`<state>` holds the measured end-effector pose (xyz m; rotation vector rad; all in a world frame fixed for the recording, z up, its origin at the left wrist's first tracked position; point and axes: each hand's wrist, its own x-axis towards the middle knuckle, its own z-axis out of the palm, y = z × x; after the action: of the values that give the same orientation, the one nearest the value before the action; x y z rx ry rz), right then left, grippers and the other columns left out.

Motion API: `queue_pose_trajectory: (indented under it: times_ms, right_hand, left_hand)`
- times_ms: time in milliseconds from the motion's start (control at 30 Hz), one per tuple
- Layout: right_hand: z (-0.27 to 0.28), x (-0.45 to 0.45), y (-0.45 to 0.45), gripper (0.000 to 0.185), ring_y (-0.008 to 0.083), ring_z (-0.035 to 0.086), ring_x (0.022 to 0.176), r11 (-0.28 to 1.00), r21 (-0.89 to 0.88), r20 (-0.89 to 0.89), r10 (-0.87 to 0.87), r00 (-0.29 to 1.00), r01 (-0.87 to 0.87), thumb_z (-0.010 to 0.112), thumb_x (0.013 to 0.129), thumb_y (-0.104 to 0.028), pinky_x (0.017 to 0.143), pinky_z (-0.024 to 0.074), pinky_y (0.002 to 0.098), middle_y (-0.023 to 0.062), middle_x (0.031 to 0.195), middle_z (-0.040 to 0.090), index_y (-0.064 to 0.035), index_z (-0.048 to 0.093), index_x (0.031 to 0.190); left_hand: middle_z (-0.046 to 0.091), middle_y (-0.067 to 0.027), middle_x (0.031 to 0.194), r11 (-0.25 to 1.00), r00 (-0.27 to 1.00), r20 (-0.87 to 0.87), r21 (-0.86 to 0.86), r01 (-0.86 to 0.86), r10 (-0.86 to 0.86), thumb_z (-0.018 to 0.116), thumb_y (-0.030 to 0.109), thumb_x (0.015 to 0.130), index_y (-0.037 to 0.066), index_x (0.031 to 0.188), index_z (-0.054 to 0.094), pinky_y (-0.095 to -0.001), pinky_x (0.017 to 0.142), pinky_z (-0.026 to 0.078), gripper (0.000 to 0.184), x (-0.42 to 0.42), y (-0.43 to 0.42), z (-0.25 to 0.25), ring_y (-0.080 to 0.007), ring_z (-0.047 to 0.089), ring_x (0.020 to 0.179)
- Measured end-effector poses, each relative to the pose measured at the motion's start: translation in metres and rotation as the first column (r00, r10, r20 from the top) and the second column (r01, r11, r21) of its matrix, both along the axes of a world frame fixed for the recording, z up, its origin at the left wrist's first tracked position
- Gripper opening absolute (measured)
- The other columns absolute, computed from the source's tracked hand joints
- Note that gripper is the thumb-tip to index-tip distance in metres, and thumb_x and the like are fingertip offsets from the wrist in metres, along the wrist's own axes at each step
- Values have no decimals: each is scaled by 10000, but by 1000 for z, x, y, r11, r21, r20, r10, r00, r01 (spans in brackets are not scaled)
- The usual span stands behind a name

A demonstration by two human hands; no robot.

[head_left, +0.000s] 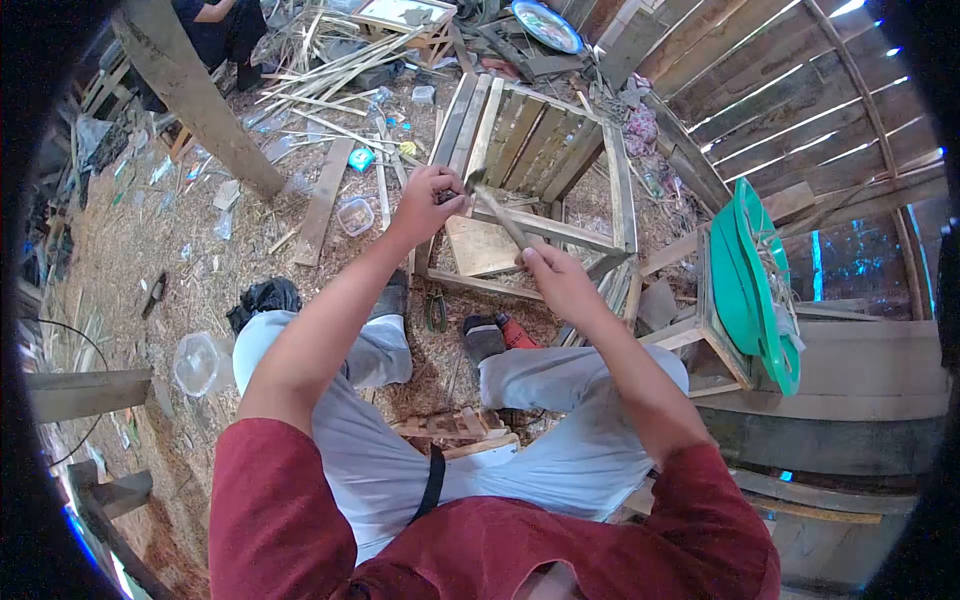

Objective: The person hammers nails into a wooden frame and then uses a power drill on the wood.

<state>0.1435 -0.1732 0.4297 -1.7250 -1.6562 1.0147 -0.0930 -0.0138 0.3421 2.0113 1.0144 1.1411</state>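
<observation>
In the head view my right hand (556,272) is closed round the lower end of a hammer-like tool (502,215) with a wooden handle. The tool's dark head is up by my left hand (433,200). My left hand has its fingers curled together over the slatted wooden frame (580,233), near its left upright; something small and dark shows at the fingers, too small to name. The frame stands on the ground in front of my feet, with a light board (482,247) inside its lower part.
A green basin (745,290) rests on a wooden stand at the right. Thin wood strips (320,95) lie in a pile at the upper left, near another person (225,30). A post (195,100) leans there. A clear container (356,216) and a plank (325,200) lie left of the frame.
</observation>
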Motion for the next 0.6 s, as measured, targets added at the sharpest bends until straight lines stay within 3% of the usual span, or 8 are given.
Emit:
queue_pose_trajectory:
  times_ms: [33,133,233,333,433,600]
  right_hand:
    - [-4,2,1,385,251,596,780,999,27,14,31,999,-32,497,1095,-349,754,485,391,135,828,608,5,647,1074]
    - [5,1,1,368,118,554,741,996,-45,-75,-74,994,71,501,1108,-321,688,464,312,27,797,572,3,671,1061]
    - [28,-8,-1,377,256,604,784,995,-94,14,-41,999,43,506,1092,-346,748,482,396,132,814,598,8,630,1045]
    - [-8,4,0,379,261,608,770,996,63,36,65,997,-67,501,1095,-352,741,484,401,136,801,597,0,631,1052]
    - [-2,0,-2,373,268,604,758,997,80,-67,-6,998,12,500,1096,-348,739,487,405,146,800,600,-1,632,1060]
    - [6,3,-4,364,274,611,777,997,-64,-6,-40,999,39,505,1092,-343,755,491,405,151,815,608,-4,639,1087]
  left_hand:
    - [694,-69,1005,1000,1000,-6,-3,10,-10,834,169,796,85,864,738,-431,962,471,145,0,2,-3,-308,601,1058]
    - [690,-67,999,1000,1000,-7,3,14,-14,832,167,797,87,866,734,-431,969,465,144,-1,2,-3,-306,598,1055]
    - [689,-66,998,1000,1000,0,-5,2,-2,829,164,797,85,865,730,-430,973,461,143,-1,0,0,-304,595,1054]
    - [690,-68,996,1000,1000,-10,1,9,-9,826,160,797,79,860,729,-426,973,461,141,0,0,2,-300,599,1049]
    - [688,-74,988,999,1000,-5,21,25,-25,821,157,805,60,843,718,-407,947,464,147,-1,1,5,-276,618,1017]
    - [683,-76,977,998,998,34,-42,48,-47,819,158,816,40,828,699,-400,925,470,169,1,0,3,-261,625,989]
